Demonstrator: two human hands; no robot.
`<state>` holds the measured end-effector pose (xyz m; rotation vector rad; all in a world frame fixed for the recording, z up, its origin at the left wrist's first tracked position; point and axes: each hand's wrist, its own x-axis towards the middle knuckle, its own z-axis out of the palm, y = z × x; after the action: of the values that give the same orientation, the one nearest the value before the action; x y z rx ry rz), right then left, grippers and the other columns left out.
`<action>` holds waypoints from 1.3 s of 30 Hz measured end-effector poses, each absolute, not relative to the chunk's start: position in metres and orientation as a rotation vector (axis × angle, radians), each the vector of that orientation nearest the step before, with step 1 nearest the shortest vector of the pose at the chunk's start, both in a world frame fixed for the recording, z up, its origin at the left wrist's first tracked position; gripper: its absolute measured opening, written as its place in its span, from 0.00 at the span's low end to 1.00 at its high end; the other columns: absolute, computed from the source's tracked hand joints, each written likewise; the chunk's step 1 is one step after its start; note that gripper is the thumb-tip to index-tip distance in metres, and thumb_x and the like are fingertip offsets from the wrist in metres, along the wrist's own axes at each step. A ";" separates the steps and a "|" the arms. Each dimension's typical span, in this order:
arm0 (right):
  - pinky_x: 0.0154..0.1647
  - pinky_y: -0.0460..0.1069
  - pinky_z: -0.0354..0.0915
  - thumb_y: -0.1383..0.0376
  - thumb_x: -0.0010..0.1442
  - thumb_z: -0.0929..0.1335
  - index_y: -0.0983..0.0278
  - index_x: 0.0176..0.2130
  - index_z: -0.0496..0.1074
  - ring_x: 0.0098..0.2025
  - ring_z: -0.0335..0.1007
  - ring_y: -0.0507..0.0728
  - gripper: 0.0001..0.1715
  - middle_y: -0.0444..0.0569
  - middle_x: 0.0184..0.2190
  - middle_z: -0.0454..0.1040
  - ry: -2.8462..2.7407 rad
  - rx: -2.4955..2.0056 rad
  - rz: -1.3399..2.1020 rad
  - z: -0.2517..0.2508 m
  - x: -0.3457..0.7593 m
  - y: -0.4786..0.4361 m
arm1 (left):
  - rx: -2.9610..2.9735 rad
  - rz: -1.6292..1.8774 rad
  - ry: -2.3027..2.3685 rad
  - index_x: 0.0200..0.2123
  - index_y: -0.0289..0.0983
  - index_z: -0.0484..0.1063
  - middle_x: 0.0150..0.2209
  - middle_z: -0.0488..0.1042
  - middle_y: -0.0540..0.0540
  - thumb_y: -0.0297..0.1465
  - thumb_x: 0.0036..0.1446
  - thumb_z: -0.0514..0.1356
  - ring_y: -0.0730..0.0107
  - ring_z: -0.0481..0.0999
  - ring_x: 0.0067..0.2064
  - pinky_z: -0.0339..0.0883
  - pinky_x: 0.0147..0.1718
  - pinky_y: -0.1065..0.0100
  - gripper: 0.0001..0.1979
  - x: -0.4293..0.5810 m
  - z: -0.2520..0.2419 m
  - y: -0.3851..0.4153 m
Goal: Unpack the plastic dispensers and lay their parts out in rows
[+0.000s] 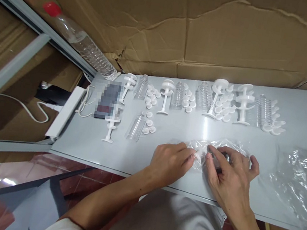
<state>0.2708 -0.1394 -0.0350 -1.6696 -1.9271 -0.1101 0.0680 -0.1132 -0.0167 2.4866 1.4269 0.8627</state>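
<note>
Nearest to us, our left hand [171,163] and right hand [230,175] are meeting at the near edge of the pale grey table [125,153], both working on one small clear crinkled plastic bag [217,150]. The left grip is pinching the bag's neck between thumb and fingertips; the right grip is pressing down on the same neck from the other side, fingers curled over the film. Something small and white is showing inside the bag, just between the two grips, but we cannot tell what it is.

Taking this bag as our landmark, we are judging the work to be early. Beyond it, towards the brown cardboard wall [238,39], five sets are lying laid out in a row: white plastic spool-shaped stands [217,97], clear ribbed plastic sleeves [204,94] and clusters of small white plastic caps [224,108]. A sixth set, with its own white stand [111,128], is sitting to the left of the bag and nearer the edge. None of these looks bagged, so only the bag in hand seems under way and the rest appears to be waiting.

Right of the bag, a loose heap of clear plastic film [300,185] is lying. Far left and beyond it, a clear bottle with a red cap [80,40] is leaning, with a white power strip [64,112] below it.
</note>
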 end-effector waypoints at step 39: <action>0.41 0.51 0.73 0.76 0.62 0.75 0.73 0.59 0.74 0.36 0.73 0.53 0.26 0.50 0.38 0.77 -2.175 -1.046 0.121 0.006 0.237 -0.159 | 2.337 1.119 1.706 0.45 0.39 0.80 0.45 0.83 0.44 0.23 0.67 0.65 0.67 0.83 0.46 0.80 0.48 0.64 0.07 0.000 -0.013 -0.158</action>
<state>0.2371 -0.1593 0.0063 -1.0458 -2.1749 0.1209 0.0004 -0.1575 -0.0134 2.3366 1.7060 1.1194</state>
